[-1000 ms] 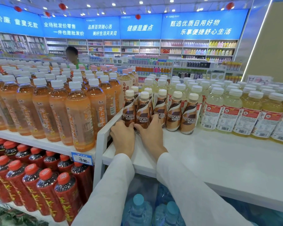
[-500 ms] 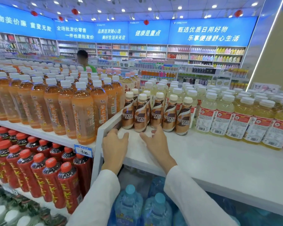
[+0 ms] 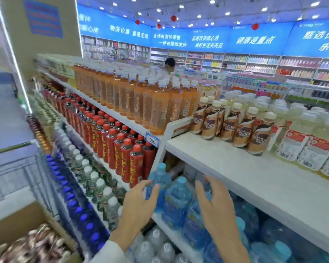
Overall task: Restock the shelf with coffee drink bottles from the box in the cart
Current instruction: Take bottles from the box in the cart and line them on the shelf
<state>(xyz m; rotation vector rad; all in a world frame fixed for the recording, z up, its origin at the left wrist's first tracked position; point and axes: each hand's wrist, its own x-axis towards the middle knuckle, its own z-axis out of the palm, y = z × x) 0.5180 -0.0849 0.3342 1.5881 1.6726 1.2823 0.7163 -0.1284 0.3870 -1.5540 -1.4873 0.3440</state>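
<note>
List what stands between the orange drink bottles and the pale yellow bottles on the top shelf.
In the head view, the coffee bottles stand there, just right of a white divider.

Seven coffee bottles (image 3: pixel 243 130) — two hands (image 3: pixel 139 204) (image 3: pixel 215 207), one box (image 3: pixel 17 221), one price tag (image 3: pixel 152 139).

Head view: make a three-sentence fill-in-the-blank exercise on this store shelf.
The left hand and the right hand both hold ____.
Left of the brown coffee drink bottles with cream caps, the tall white-capped plastic bottles hold ____ liquid.
The brown cardboard box lies in the view's lower ____ corner.
Missing words: nothing; orange; left.
</note>
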